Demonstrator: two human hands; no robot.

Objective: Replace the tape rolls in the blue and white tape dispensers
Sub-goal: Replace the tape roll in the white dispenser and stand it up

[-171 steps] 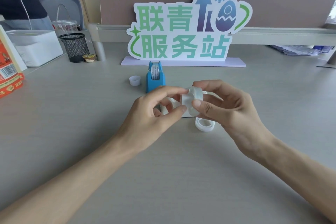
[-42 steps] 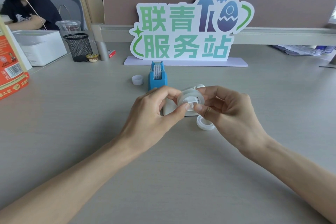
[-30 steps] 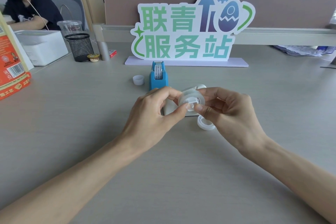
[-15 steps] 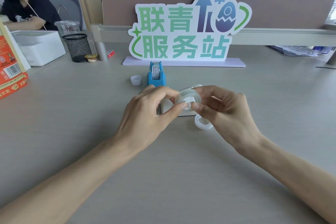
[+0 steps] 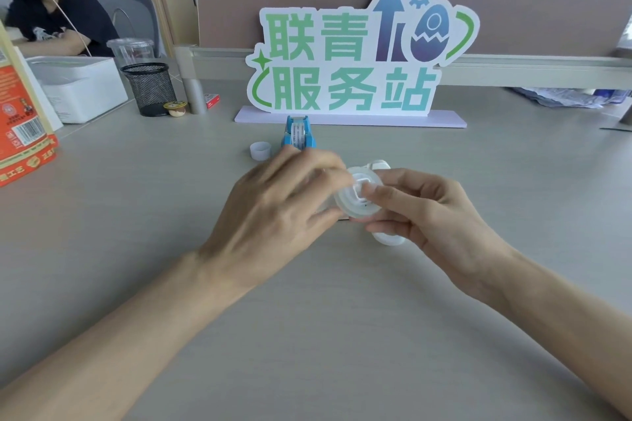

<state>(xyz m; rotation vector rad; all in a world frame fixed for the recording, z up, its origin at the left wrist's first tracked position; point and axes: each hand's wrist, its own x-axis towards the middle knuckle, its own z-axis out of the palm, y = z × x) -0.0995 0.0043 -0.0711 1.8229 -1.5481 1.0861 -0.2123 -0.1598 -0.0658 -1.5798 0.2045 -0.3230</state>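
A clear tape roll (image 5: 355, 196) with a white hub in its centre is held above the desk between both hands. My right hand (image 5: 427, 215) pinches it from the right, thumb on the hub. My left hand (image 5: 273, 212) touches its left edge with the fingertips, blurred. The white dispenser (image 5: 378, 166) lies behind the roll, mostly hidden. A second tape roll (image 5: 388, 238) lies on the desk under my right hand. The blue dispenser (image 5: 297, 133) stands upright further back with a roll in it. A small white core (image 5: 260, 150) stands left of it.
A green and blue sign (image 5: 352, 55) stands on its base at the back. At the far left are a black mesh cup (image 5: 150, 87), a white box (image 5: 78, 85) and an orange carton (image 5: 20, 120). Another person (image 5: 51, 24) sits beyond the desk's left corner.
The roll has turned in my hands from edge-on to face-up with the hub in it. My left hand's fingers have just shifted over its left edge.
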